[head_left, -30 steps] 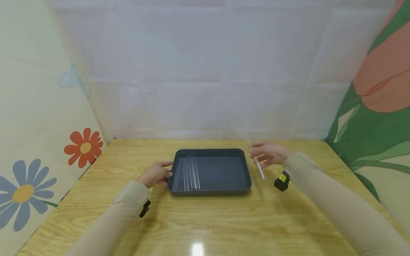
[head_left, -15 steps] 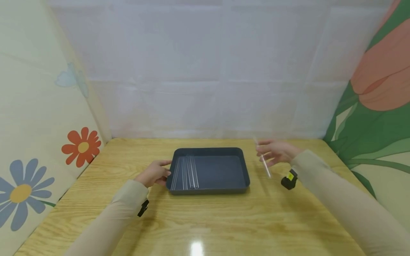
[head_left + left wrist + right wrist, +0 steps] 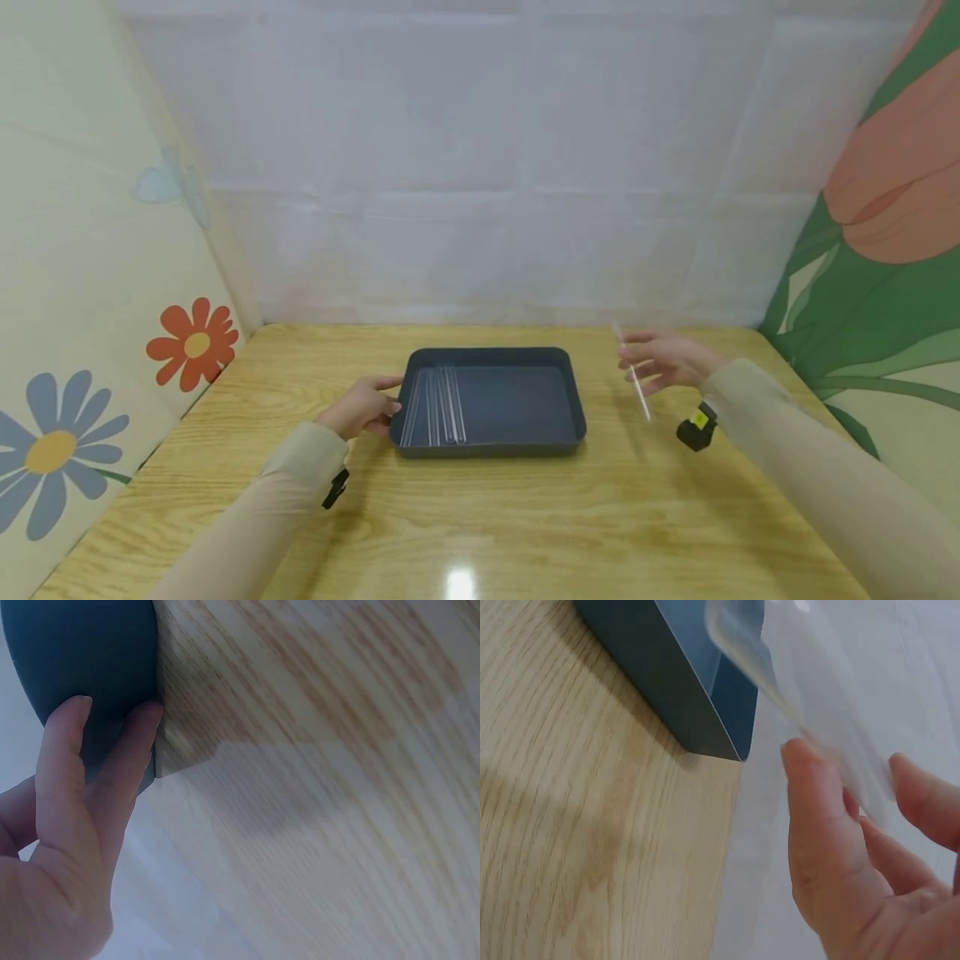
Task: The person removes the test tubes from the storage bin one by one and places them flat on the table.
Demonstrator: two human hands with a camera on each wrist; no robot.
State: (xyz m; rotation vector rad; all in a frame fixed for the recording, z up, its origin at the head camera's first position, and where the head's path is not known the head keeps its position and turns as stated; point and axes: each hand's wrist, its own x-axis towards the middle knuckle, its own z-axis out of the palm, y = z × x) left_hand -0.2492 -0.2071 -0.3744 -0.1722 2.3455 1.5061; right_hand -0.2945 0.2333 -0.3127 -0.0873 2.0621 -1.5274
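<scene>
My right hand (image 3: pixel 666 358) pinches a clear test tube (image 3: pixel 642 398) in the air, to the right of the dark blue-grey tray (image 3: pixel 491 451). Its rounded end shows close up in the right wrist view, where the tube (image 3: pixel 810 660) slants between thumb and fingers. Several similar clear tubes (image 3: pixel 453 408) lie side by side in the tray's left part, lengthwise from front to back. At the tray's left side, my left hand (image 3: pixel 362 407) rests against the wall. The left wrist view shows extended fingers (image 3: pixel 61 772) touching the tray's outer wall (image 3: pixel 82 652).
The tray stands on a wood-grain table (image 3: pixel 480 517). Behind it hangs a white cloth (image 3: pixel 480 183), with flower-patterned panels on either side. Black camera mounts (image 3: pixel 697 427) sit at both wrists.
My right hand has moved to the right, away from the tray, with the test tube in it. The left hand and the tray have stayed in place.
</scene>
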